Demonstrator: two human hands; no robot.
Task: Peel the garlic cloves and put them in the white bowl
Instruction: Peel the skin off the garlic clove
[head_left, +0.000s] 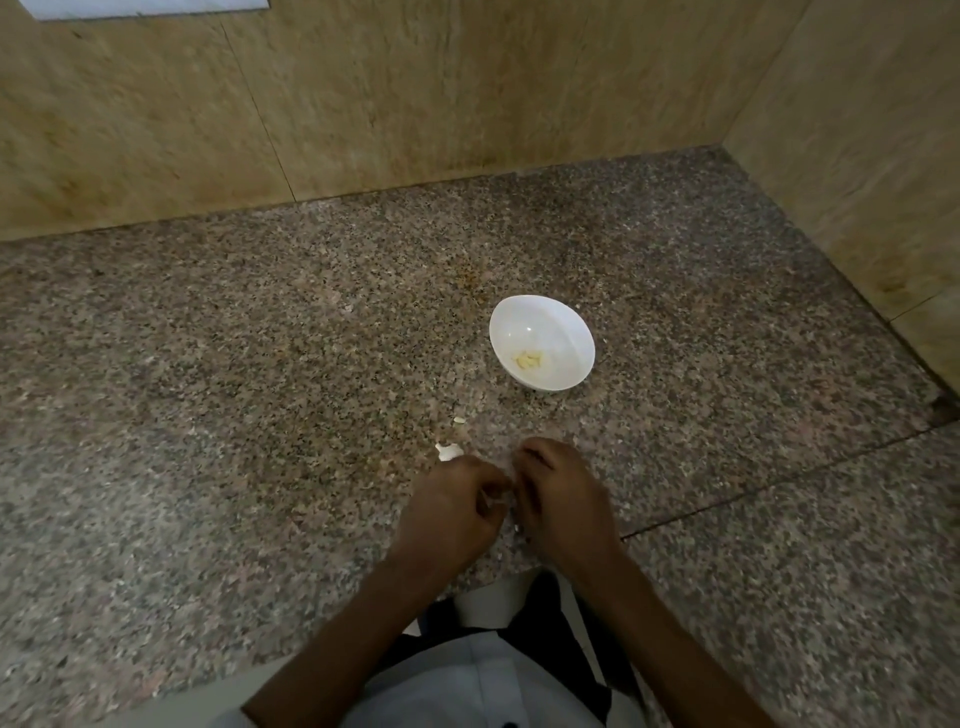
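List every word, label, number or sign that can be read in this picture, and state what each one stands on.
None: no readable text shows anywhere in the view.
White bowl: plain, no mark or brand.
Granite counter and wall tiles: no print or sign.
Pale panel at the top edge: blank where it shows.
Shirt: no lettering visible.

Glossy white bowl (563, 332), speckled polished granite counter (260, 364).
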